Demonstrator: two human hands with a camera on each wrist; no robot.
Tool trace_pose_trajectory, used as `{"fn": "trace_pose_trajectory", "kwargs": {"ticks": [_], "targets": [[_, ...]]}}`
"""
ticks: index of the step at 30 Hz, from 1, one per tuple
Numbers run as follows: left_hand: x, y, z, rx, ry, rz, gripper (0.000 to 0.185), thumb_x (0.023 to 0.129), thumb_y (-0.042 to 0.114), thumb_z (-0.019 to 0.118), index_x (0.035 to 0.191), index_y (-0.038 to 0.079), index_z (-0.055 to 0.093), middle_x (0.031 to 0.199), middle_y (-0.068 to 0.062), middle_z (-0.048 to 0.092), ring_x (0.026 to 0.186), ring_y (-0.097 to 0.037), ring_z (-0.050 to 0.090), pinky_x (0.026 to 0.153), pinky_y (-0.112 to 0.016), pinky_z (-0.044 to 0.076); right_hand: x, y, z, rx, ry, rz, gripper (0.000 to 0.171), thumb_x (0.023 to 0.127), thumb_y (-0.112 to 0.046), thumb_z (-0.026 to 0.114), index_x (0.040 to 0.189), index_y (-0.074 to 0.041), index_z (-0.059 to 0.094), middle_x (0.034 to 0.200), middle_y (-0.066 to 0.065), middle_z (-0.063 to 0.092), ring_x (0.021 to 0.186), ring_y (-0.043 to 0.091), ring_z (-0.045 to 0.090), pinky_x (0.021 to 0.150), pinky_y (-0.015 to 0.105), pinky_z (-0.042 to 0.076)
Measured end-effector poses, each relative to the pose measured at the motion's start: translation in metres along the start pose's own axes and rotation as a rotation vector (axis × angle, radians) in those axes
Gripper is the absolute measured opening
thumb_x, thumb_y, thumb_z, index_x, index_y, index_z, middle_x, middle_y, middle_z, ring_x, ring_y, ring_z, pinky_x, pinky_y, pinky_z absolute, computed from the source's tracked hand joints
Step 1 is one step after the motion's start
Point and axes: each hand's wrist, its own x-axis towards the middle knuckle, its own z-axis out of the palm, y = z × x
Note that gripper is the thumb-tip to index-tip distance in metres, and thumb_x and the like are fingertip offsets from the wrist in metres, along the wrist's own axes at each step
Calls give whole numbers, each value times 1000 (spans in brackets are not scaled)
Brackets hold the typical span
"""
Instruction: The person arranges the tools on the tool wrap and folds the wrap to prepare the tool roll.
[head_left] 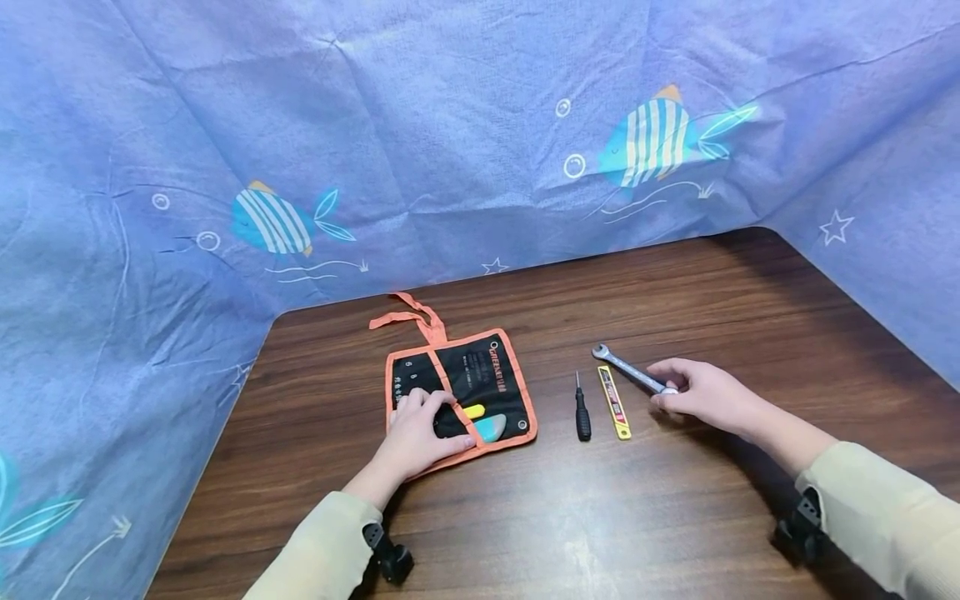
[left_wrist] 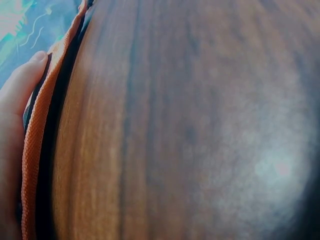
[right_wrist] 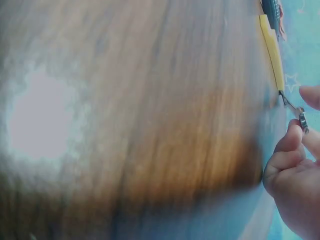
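Note:
A black tool pouch [head_left: 480,367] with orange edging lies unrolled on the table. My left hand [head_left: 422,429] holds it at the orange-edged pocket, index fingertip and thumb on the edging; in the left wrist view the thumb [left_wrist: 27,80] lies along the pouch's orange border [left_wrist: 42,110]. A yellow piece [head_left: 474,412] and a teal-grey handle [head_left: 491,428] show beside that pocket edge. With my right hand [head_left: 697,392] I grip the near end of a silver open-end wrench [head_left: 630,368]. Only a small metal end of the wrench [right_wrist: 302,120] shows in the right wrist view.
Between the pouch and the wrench lie a small black screwdriver [head_left: 582,414] and a flat yellow strip [head_left: 615,404] with a printed label. Orange tie straps [head_left: 420,319] stretch behind the pouch. A blue fish-print cloth [head_left: 450,125] hangs around the wooden table [head_left: 525,517].

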Motion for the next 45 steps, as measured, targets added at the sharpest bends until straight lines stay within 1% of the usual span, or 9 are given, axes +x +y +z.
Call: {"fn": "trace_pose_trajectory", "kwargs": {"ticks": [3, 7, 14, 18, 25, 31, 36, 40, 45], "targets": [[0, 0, 0, 1, -3, 3, 69, 68, 73, 63, 119, 27, 57, 104, 1, 46, 98, -21, 39, 84, -45, 34, 1, 2, 1, -35, 10, 2, 47, 82, -27, 71, 121, -5, 57, 75, 2, 53, 63, 15, 49, 54, 27, 38], [0, 0, 0, 8, -9, -1, 69, 68, 72, 63, 119, 27, 57, 105, 0, 46, 99, -21, 39, 85, -45, 34, 5, 2, 1, -91, 60, 2, 39, 85, -26, 68, 116, -5, 61, 66, -1, 55, 58, 15, 50, 54, 29, 38], [-1, 1, -1, 10, -3, -6, 70, 68, 73, 63, 119, 27, 57, 105, 0, 46, 98, -21, 39, 83, -44, 34, 18, 2, -2, -246, 213, -53, 24, 87, -19, 62, 102, -3, 69, 81, 2, 64, 71, 17, 52, 65, 36, 41], [-1, 2, -1, 14, 3, -8, 70, 67, 73, 63, 119, 27, 57, 104, 1, 46, 98, -20, 39, 82, -43, 34, 24, 5, -1, -273, 242, -72, 21, 86, -15, 60, 99, -2, 69, 76, 0, 64, 70, 17, 53, 65, 38, 43], [0, 1, 0, 22, 2, -12, 70, 67, 73, 64, 119, 27, 57, 103, 1, 46, 97, -20, 39, 83, -43, 34, 34, 5, -1, -214, 257, -51, 20, 88, -20, 59, 98, -5, 67, 74, -2, 60, 70, 17, 52, 64, 34, 39], [0, 0, 1, 27, 2, -13, 69, 68, 73, 64, 119, 27, 57, 104, 1, 46, 98, -20, 39, 84, -43, 33, 42, 0, 0, -161, 238, -10, 27, 91, -27, 59, 103, -4, 66, 67, -2, 59, 68, 18, 52, 65, 35, 38], [-1, 0, 0, 19, 6, -10, 68, 68, 72, 64, 119, 27, 57, 104, 1, 46, 99, -21, 39, 84, -44, 33, 47, -5, 2, -118, 224, 17, 29, 93, -28, 57, 105, -3, 64, 80, 4, 63, 74, 20, 53, 69, 36, 38], [-1, 0, 0, 17, 1, -2, 69, 68, 73, 63, 119, 26, 57, 106, 0, 47, 100, -21, 39, 85, -45, 33, 47, -7, 5, -80, 221, 32, 30, 93, -28, 56, 106, -2, 63, 81, 5, 62, 74, 21, 52, 69, 35, 37], [0, 0, 0, 15, 0, -2, 70, 67, 73, 63, 119, 26, 57, 105, 0, 47, 99, -21, 39, 85, -45, 33, 47, -12, 8, -37, 227, 4, 30, 94, -30, 56, 104, -3, 64, 88, 7, 63, 77, 21, 51, 70, 35, 38]]}}
